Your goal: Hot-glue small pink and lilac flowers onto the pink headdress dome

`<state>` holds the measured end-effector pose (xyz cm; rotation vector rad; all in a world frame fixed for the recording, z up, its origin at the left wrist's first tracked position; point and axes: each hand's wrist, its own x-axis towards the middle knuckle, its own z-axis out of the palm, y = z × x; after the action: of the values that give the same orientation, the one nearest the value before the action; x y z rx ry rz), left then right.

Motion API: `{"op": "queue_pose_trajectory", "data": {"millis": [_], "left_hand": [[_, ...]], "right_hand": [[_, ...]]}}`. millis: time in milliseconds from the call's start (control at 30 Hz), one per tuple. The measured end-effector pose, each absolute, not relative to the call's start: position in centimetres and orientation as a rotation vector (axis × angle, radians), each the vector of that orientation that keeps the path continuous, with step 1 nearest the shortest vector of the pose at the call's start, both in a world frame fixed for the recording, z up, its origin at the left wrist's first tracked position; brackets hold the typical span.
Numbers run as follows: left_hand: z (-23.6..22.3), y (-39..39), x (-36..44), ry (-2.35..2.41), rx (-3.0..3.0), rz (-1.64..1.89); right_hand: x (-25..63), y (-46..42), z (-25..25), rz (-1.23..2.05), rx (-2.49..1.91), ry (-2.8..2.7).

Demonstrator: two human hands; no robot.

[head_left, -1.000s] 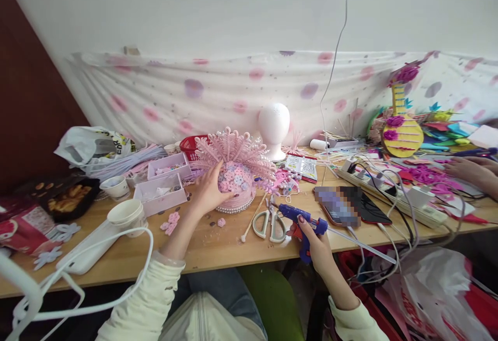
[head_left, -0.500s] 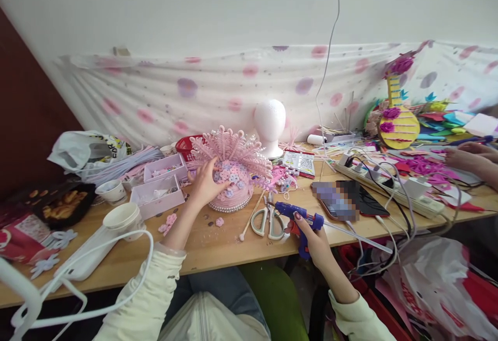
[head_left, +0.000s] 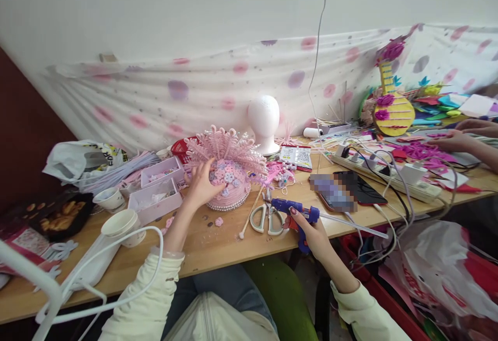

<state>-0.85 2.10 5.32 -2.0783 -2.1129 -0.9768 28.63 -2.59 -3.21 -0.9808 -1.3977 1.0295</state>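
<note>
My left hand [head_left: 200, 184] presses against the front of a pink headdress [head_left: 229, 167], its fingers curled onto the small pink and lilac flowers there. The headdress has fanned pipe-cleaner plumes and a pearl rim, and it rests on the wooden table [head_left: 218, 242]. My right hand [head_left: 311, 232] grips a blue glue gun [head_left: 293, 209] at the table's front edge, nozzle pointing left toward the scissors [head_left: 267, 219]. A clear glue stick juts out of the gun's back.
A white foam head [head_left: 263, 123] stands behind the headdress. Pink trays [head_left: 153, 198], paper cups [head_left: 123, 223] and loose flowers lie left. A phone [head_left: 342, 192], power strip [head_left: 389, 175] and cables lie right. Another person's hands [head_left: 462, 136] work at far right among coloured crafts.
The camera view has tilted and drifted, shifting the scene up and left. My left hand stays pressed on the headdress and the right keeps the glue gun near the table edge.
</note>
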Motion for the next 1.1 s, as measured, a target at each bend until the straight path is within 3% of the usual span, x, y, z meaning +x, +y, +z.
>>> {"op": "queue_pose_trajectory", "data": {"millis": [667, 1100], "left_hand": [[4.4, 5.8, -1.6, -1.915, -2.249, -1.256], [5.7, 5.2, -1.1, -1.875, -2.356, -1.069]], "right_hand": [[28.8, -2.2, -4.1, 1.009, -0.944, -1.392], [28.8, -2.4, -3.6, 0.99, -0.971, -1.422]]}}
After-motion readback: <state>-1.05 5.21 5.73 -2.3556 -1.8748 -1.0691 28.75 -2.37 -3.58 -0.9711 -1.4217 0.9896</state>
